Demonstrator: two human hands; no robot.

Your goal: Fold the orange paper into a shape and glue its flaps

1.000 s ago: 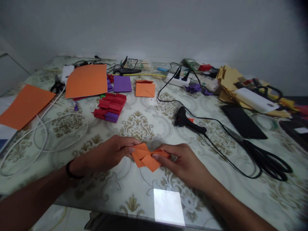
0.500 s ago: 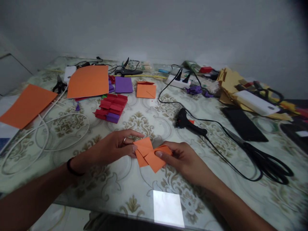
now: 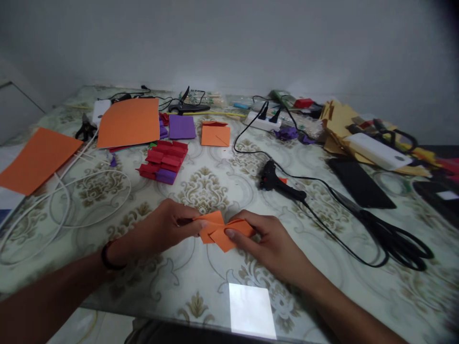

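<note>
Between both hands is a folded piece of orange paper, with overlapping flaps and angled edges, just above the patterned tabletop. My left hand pinches its left side, thumb on top and fingers behind. The right side is gripped by my right hand, the thumb lying across the front; its fingers are partly hidden behind the paper. Beyond the hands sits a red folded-paper piece in stepped rows with one purple section. A black glue gun lies on its side to the right.
Orange sheets lie at the left beside a looped white cable. A purple paper square and an orange folded square are farther back. Black scissors, a phone and a power strip occupy the right.
My left hand has closed from loosely spread fingers into a pinch on the paper's left side. The paper has tilted, so its face looks flatter. The view has shifted slightly.
</note>
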